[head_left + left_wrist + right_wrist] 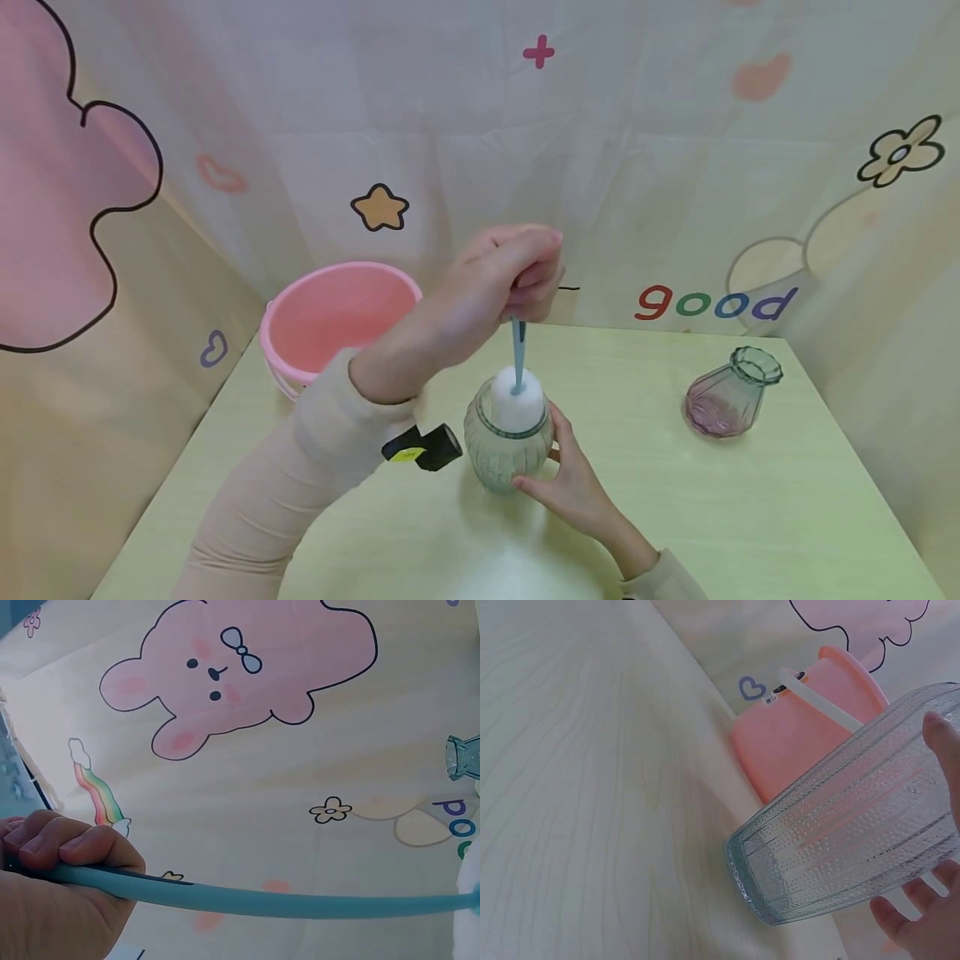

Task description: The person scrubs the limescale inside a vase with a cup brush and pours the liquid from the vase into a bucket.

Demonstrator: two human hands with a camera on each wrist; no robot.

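My left hand grips the blue handle of a bottle brush from above, its fingers curled round the upper end. In the left wrist view the long, slightly bent handle runs from that hand to the right edge. The brush's white sponge head sits partly in the mouth of a ribbed, greenish glass vase. My right hand holds this vase by its right side, thumb in front. The right wrist view shows the vase's textured wall and base; there the brush head cannot be made out.
A pink bucket with a white handle stands at the back left, partly behind my left forearm. On the right, a second glass vase, green fading to purple, is on the pale wooden table. A printed curtain hangs behind.
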